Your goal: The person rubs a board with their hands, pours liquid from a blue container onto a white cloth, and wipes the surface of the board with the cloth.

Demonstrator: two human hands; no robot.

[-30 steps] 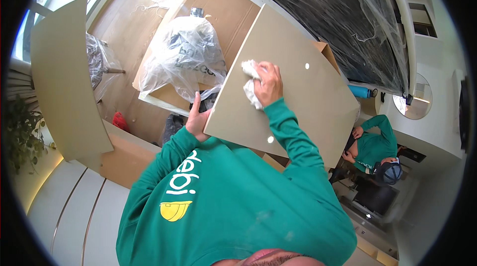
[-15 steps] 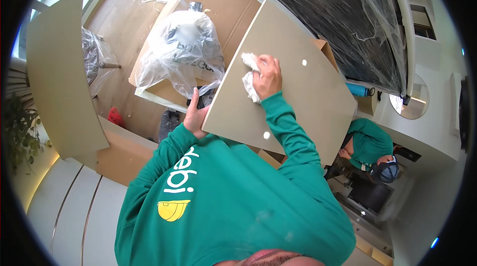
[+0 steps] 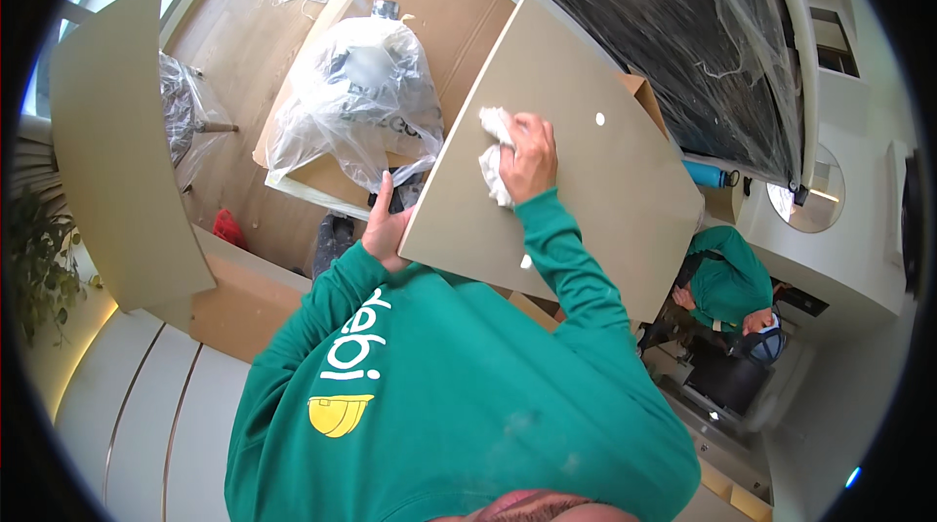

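A flat beige panel (image 3: 605,200) with two white round spots slants across in front of my chest. My left hand (image 3: 387,229) grips its near left edge, thumb pointing up along the side and the other fingers hidden beneath. On the panel's face, my right hand (image 3: 528,155) is closed on a crumpled white cloth (image 3: 496,171) and presses it against the surface. Beyond the panel's left edge, a clear plastic bag (image 3: 361,93) with things inside rests on cardboard (image 3: 459,24).
Another beige panel (image 3: 122,151) stands upright at the left. Plastic sheeting (image 3: 625,15) covers a dark surface at the far right. A co-worker in a green top (image 3: 732,273) is at the right. A red item (image 3: 228,227) lies on the wooden floor (image 3: 234,63).
My right hand and the cloth have shifted very slightly right and down on the panel. My left hand keeps its hold. The co-worker's head and arm have moved a little.
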